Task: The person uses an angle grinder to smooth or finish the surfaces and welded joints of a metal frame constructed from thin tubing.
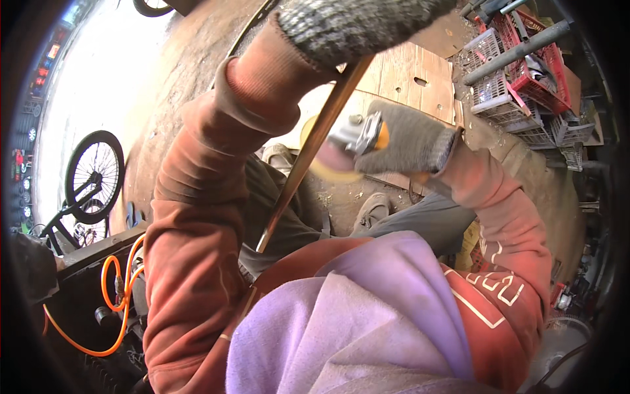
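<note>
Our gloved left hand (357, 26) grips the wooden strip (308, 148). Our right hand (407, 141) clamps what seems a grinder (364, 134) against it.

The left hand (354, 26) in its glove is cut off at the top edge. The spinning disc (328, 154) is blurred. The stick's (308, 151) bottom end hides behind clothes.
</note>
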`<act>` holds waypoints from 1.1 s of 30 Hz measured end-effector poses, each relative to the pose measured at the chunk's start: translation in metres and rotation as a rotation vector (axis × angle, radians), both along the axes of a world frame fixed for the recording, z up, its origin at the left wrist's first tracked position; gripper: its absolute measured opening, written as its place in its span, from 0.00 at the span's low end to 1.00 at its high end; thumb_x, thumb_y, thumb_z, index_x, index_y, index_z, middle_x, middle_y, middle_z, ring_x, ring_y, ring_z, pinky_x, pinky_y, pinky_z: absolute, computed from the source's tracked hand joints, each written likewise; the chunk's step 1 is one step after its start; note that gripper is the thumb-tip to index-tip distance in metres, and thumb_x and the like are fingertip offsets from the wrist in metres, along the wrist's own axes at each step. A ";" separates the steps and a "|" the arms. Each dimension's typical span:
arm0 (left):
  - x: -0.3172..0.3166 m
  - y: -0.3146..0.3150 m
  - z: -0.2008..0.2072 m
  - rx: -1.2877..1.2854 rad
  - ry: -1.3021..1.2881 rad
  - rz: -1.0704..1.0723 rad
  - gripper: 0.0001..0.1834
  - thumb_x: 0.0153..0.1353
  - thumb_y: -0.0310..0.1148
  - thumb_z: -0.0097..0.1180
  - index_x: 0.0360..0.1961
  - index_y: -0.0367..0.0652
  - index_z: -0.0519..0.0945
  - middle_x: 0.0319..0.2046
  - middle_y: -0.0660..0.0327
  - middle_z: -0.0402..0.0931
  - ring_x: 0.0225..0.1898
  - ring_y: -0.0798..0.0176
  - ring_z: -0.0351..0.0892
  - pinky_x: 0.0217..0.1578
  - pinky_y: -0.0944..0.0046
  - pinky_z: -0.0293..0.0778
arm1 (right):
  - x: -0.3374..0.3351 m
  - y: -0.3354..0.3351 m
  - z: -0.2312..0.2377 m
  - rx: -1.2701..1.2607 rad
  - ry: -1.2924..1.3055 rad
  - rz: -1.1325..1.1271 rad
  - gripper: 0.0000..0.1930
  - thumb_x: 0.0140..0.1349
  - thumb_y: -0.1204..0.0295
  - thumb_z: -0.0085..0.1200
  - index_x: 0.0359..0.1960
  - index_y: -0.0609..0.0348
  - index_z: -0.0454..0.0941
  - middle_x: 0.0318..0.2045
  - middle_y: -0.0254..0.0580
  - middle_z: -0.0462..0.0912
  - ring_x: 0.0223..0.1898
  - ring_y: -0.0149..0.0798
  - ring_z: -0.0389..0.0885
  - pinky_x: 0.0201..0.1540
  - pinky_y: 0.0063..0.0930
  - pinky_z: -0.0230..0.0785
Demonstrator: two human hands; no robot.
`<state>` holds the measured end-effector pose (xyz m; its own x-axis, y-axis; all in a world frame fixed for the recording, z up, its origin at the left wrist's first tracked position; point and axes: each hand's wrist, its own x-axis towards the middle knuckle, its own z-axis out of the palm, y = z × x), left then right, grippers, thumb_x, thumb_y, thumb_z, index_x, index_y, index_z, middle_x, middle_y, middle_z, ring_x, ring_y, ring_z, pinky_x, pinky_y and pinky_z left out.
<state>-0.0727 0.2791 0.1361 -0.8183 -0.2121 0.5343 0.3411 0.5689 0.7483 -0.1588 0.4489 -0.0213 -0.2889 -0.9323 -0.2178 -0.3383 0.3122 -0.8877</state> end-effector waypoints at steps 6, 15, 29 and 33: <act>-0.018 -0.049 -0.009 0.388 -0.037 0.026 0.16 0.55 0.30 0.59 0.44 0.35 0.81 0.31 0.63 0.77 0.34 0.68 0.75 0.38 0.67 0.72 | -0.020 0.019 0.013 0.010 -0.186 -0.185 0.23 0.49 0.70 0.72 0.45 0.65 0.77 0.29 0.37 0.83 0.27 0.30 0.79 0.33 0.26 0.74; 0.016 -0.121 -0.143 0.482 -0.469 0.204 0.12 0.64 0.37 0.59 0.39 0.38 0.82 0.35 0.56 0.81 0.41 0.62 0.81 0.42 0.62 0.77 | -0.041 0.064 -0.045 -0.258 -0.487 -0.628 0.14 0.56 0.75 0.67 0.41 0.61 0.75 0.24 0.38 0.79 0.19 0.31 0.76 0.23 0.29 0.75; -0.025 -0.121 -0.055 0.324 -0.454 -0.130 0.14 0.59 0.36 0.64 0.42 0.41 0.81 0.39 0.55 0.81 0.44 0.57 0.81 0.45 0.45 0.83 | -0.085 0.109 -0.152 -0.781 -1.076 -0.855 0.24 0.67 0.54 0.54 0.56 0.58 0.73 0.42 0.45 0.82 0.40 0.40 0.82 0.47 0.37 0.77; -0.021 -0.143 -0.029 -0.466 -0.450 -0.047 0.24 0.57 0.46 0.66 0.48 0.43 0.78 0.39 0.59 0.83 0.46 0.59 0.81 0.43 0.50 0.80 | -0.077 0.107 -0.113 -0.790 -1.080 -0.825 0.27 0.63 0.48 0.57 0.43 0.64 0.76 0.27 0.53 0.83 0.23 0.48 0.84 0.30 0.43 0.82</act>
